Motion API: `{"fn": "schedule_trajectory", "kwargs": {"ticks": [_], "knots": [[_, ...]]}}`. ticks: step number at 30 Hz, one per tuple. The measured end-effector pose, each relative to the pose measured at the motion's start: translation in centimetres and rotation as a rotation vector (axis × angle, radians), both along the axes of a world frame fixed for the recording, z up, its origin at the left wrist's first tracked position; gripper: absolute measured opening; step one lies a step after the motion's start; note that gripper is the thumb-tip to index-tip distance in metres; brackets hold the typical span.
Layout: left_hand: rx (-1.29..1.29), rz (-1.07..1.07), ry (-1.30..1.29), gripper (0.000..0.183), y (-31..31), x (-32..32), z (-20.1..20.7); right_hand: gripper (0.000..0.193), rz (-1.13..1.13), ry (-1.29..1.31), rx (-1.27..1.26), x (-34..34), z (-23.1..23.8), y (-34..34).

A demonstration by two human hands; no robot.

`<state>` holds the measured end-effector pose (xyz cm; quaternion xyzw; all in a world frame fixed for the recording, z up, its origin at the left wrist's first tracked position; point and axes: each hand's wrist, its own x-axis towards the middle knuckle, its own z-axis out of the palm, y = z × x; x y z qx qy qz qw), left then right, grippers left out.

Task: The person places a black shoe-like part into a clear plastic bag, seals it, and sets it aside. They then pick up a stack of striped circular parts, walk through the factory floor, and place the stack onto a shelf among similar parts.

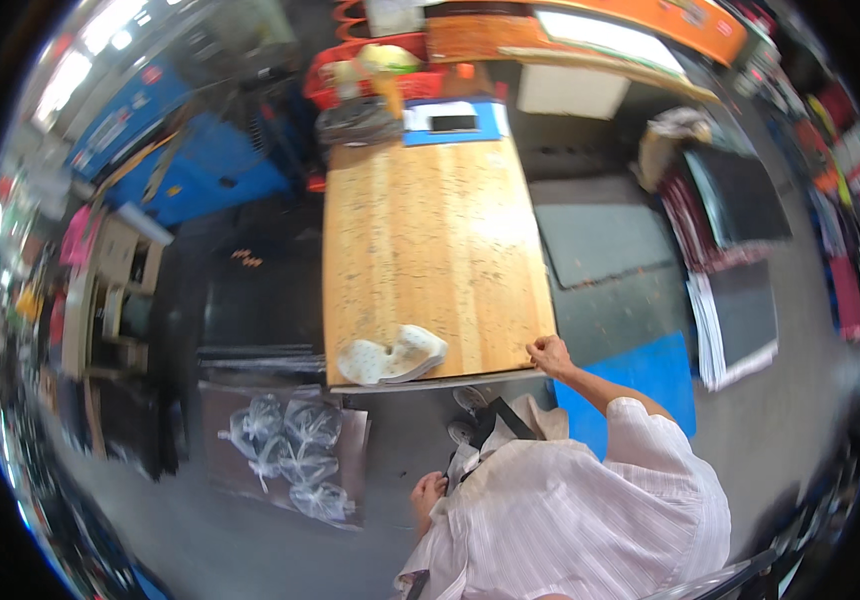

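Note:
My right hand is at the near right corner of a wooden table, its fingers curled in. Whatever they may hold is too small to make out. Low beside my waist hangs my left hand, with bent fingers against the dark edge of my clothing; I cannot see what, if anything, is in them. On the table's near left corner lies a white, dotted, soft curved piece, apart from both hands. At the table's far end rests a blue folder with a dark phone and white paper on it.
Several knotted clear plastic bags lie on a brown sheet at the left. Flat blue and grey sheets are right of the table. A red basket stands beyond it, and stacked dark sheets sit farther right.

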<state>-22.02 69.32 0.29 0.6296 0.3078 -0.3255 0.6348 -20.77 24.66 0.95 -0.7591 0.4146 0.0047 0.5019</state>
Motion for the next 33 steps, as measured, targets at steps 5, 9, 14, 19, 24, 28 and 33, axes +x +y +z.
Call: {"fn": "schedule_trajectory", "kwargs": {"ticks": [5, 9, 14, 19, 24, 28, 33], "knots": [[-0.009, -0.317, 0.010, 0.016, 1.6, 3.7, -2.4, 0.037, -0.188, 0.441, -0.007, -16.0, -2.6, 3.8], [0.027, -0.423, -0.200, 0.016, 0.4, 8.7, 0.5, 0.041, -0.469, 0.564, 0.394, -29.1, -2.3, 10.7], [-0.042, -0.715, -0.344, 0.018, -8.2, 9.8, 3.4, 0.042, -0.637, 0.607, 0.581, -35.1, 1.9, 13.6], [-0.053, -0.820, -0.484, 0.021, -22.0, 9.1, 3.0, 0.043, -0.636, 0.551, 0.633, -32.3, 2.5, 8.2], [0.349, -0.693, -0.849, 0.037, -34.3, 14.3, 2.3, 0.034, -0.499, 0.427, 0.515, -21.3, -1.2, -6.8], [0.798, -0.809, -0.922, 0.060, -42.4, 22.6, 0.4, 0.036, 0.097, 0.291, -0.174, -3.9, -2.1, -20.6], [0.988, -0.765, -1.074, 0.059, -47.4, 32.1, -2.7, 0.041, 0.194, -0.075, -0.448, 20.7, 0.1, -31.9]]}}
